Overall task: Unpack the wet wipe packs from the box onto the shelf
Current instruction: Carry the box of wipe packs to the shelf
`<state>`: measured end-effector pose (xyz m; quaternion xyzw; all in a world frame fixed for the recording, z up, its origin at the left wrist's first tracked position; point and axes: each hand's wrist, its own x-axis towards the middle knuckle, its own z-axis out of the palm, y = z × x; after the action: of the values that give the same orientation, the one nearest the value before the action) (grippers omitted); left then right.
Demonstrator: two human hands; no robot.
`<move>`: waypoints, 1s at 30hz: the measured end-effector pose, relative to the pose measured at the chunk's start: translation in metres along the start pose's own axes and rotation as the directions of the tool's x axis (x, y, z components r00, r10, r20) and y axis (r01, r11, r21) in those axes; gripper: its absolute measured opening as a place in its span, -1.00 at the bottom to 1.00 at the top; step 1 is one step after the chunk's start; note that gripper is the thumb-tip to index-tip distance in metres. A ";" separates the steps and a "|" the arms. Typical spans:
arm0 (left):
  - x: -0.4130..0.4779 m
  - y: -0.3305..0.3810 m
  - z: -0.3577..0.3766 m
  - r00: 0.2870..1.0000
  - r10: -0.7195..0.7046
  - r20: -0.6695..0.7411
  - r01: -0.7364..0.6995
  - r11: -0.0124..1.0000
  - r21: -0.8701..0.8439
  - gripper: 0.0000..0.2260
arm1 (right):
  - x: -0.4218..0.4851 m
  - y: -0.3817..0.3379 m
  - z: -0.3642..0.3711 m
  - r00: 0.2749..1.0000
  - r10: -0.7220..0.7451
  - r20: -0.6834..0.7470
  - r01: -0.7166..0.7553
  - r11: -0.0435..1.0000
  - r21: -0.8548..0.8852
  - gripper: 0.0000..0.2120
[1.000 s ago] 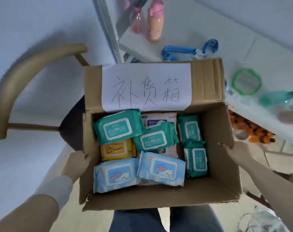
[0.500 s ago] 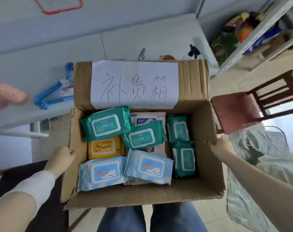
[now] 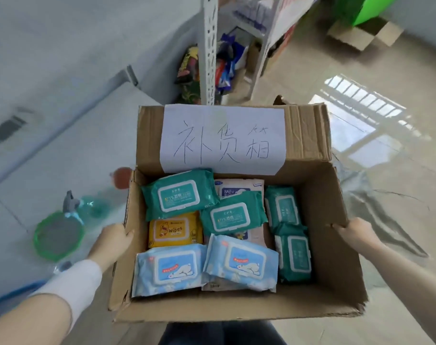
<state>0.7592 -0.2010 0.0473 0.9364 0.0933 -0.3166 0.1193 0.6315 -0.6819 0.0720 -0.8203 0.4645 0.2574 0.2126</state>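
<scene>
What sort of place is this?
Likely a small shop or stockroom: metal shelving rack holding packaged goods, a hand-labelled cardboard box of wet wipe packs, a spare carton on the floor.

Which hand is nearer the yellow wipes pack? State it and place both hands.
Left. The left hand grips the box wall just beside the yellow wipes pack; the right hand grips the opposite wall, with green packs between.

Open cardboard box (image 3: 324, 220) holds teal, blue, yellow and pale wet wipe packs (image 3: 179, 197), with the metal shelf (image 3: 209, 46) beyond it
</scene>
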 end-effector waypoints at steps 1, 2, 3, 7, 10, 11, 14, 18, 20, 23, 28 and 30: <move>0.017 0.021 -0.006 0.999 0.043 0.007 -0.044 0.999 0.033 -0.67 | 0.007 0.003 -0.006 0.999 0.039 -0.012 -0.039 0.999 0.019 -0.66; 0.032 0.043 -0.012 0.997 0.079 0.009 -0.079 0.995 0.062 -0.64 | 0.015 0.005 -0.013 0.997 0.073 -0.018 -0.072 0.997 0.024 -0.66; 0.047 0.065 -0.017 0.994 0.110 0.015 -0.110 0.992 0.066 -0.63 | 0.023 0.007 -0.018 0.995 0.099 -0.027 -0.098 0.995 0.035 -0.68; 0.108 0.142 -0.030 0.978 0.201 0.055 -0.205 0.976 0.079 -0.76 | 0.062 0.015 -0.034 0.981 0.188 -0.053 -0.180 0.977 0.116 -0.69; 0.145 0.191 -0.027 0.958 0.270 0.100 -0.282 0.949 0.143 -0.75 | 0.093 0.022 -0.034 0.958 0.281 -0.062 -0.268 0.949 0.166 -0.64; 0.157 0.207 -0.024 0.950 0.296 0.095 -0.309 0.935 0.173 -0.74 | 0.104 0.024 -0.034 0.952 0.300 -0.059 -0.287 0.943 0.171 -0.65; 0.195 0.248 -0.019 0.935 0.339 0.102 -0.354 0.897 0.264 -0.69 | 0.133 0.028 -0.026 0.938 0.342 -0.051 -0.328 0.927 0.182 -0.73; 0.245 0.290 -0.006 0.907 0.394 0.152 -0.422 0.856 0.300 -0.68 | 0.168 0.025 -0.014 0.924 0.381 -0.021 -0.367 0.904 0.218 -0.75; 0.266 0.305 0.003 0.910 0.380 0.167 -0.415 0.856 0.310 -0.68 | 0.185 0.022 -0.007 0.910 0.414 -0.009 -0.402 0.890 0.216 -0.74; 0.296 0.320 0.015 0.919 0.353 0.174 -0.393 0.847 0.357 -0.67 | 0.206 0.017 0.008 0.890 0.456 0.017 -0.449 0.868 0.210 -0.68; 0.334 0.335 0.029 0.911 0.351 0.214 -0.410 0.811 0.417 -0.68 | 0.234 0.009 0.037 0.860 0.508 0.055 -0.508 0.840 0.192 -0.61; 0.347 0.337 0.033 0.914 0.342 0.216 -0.404 0.813 0.421 -0.70 | 0.240 0.005 0.046 0.853 0.517 0.069 -0.520 0.833 0.190 -0.60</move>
<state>1.0964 -0.4972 -0.1362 0.9150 -0.1774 -0.3604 -0.0385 0.7219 -0.8142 -0.1129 -0.6360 0.6913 0.2630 0.2202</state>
